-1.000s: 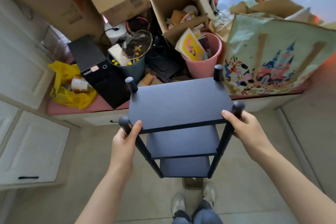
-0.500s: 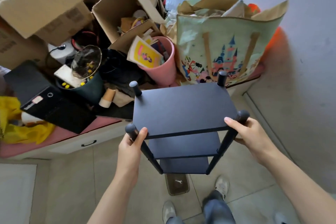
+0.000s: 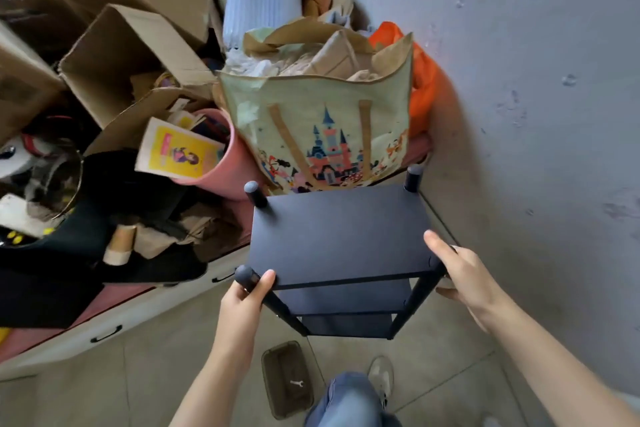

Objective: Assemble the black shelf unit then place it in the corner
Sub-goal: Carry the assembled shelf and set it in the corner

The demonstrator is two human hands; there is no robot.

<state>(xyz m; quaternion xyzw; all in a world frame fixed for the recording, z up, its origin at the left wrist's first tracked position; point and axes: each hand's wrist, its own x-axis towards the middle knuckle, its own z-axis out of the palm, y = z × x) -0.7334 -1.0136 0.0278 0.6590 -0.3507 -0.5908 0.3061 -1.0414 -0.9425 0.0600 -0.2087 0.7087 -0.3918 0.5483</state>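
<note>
The black shelf unit is assembled, with three shelves and four round posts. I hold it upright above the floor, close to the grey wall on the right. My left hand grips the near left post just under its cap. My right hand wraps the near right post, hiding its top. The far posts stand just in front of the cartoon castle bag.
A low pink-topped bench with drawers carries cardboard boxes, a pink bucket and black items. A small brown tray with a tool lies on the tiled floor by my shoe.
The shelf unit and both hands have moved to the right, toward the grey wall. The view has swung right, so the boxes and bench slid left. Both grips are unchanged.
</note>
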